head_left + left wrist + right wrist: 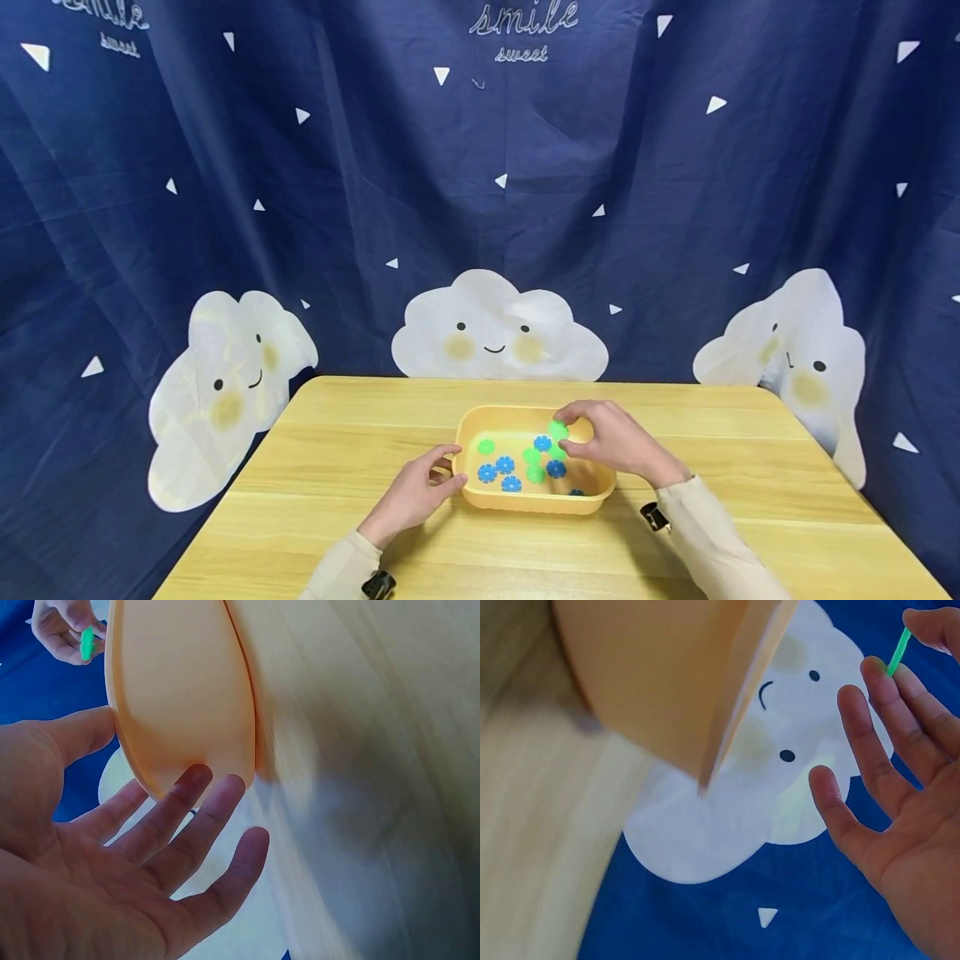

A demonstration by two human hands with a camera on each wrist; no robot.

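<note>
Bright green, scalloped plastic disc [557,429]: pinched between the thumb and a fingertip of the right hand [617,440], held over the right part of a rounded yellow-orange plastic tray [525,502].
Tray's left end: touched by the left hand [416,493], its fingers spread.
Tray contents: blue flower-shaped discs [505,464] and further green discs [486,447] are scattered inside.
Surface: the tray is set on a pale wood-grained table [345,433].
Backdrop: dark blue curtain [450,208], printed with white triangles [441,76] and smiling clouds [495,367].

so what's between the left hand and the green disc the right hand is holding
The head view shows several loose blue discs and green discs there, lying inside the yellow tray whose edge the left hand touches.
</note>
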